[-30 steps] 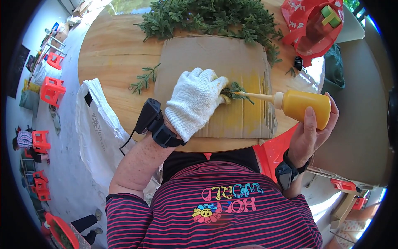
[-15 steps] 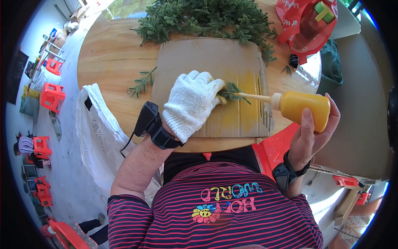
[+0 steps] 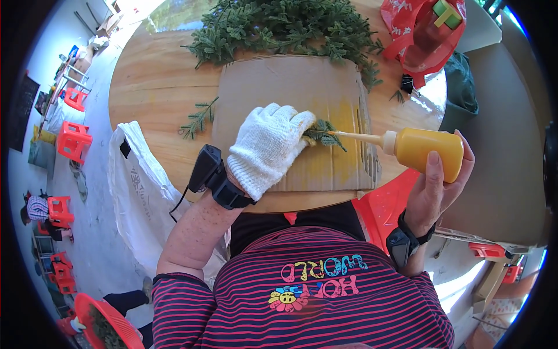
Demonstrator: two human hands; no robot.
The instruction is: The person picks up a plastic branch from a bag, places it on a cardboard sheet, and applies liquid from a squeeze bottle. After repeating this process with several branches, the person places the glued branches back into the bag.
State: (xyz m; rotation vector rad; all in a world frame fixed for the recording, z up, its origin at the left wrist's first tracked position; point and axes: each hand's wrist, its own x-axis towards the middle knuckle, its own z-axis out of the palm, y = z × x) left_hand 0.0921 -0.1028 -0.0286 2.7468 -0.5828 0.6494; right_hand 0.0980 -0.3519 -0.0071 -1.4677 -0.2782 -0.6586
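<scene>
Head view: round wooden table (image 3: 145, 87), then cardboard sheet (image 3: 290, 87). Gloved left hand (image 3: 268, 145) lies fingers together, pinning a green sprig (image 3: 325, 134) pointing right. Right hand (image 3: 433, 186), fingers clamped around a yellow glue bottle (image 3: 421, 148), aims its nozzle leftward at the sprig.

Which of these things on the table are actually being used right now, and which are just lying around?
In use: left hand, green sprig, right hand, yellow glue bottle, cardboard sheet.

Lying about: loose sprig, red bag, white sack.
</scene>
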